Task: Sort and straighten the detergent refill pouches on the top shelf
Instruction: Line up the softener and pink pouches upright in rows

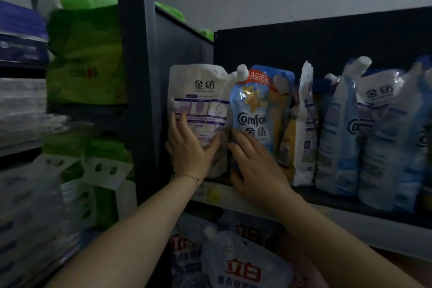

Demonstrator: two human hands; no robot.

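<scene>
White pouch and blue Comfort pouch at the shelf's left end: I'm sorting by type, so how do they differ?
The white pouch is white with purple panels; the blue Comfort pouch is blue with a yellow picture and a red price label. The left hand presses the white pouch; the right hand touches the blue Comfort pouch. Both stand upright, side by side.

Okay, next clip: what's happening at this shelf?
A person is tidying pouches on the top shelf. The left hand rests flat on the front of the white pouch at the shelf's left end; the right hand rests on the blue pouch beside it. Both pouches stand upright, while other pouches further right lean unevenly.
</scene>
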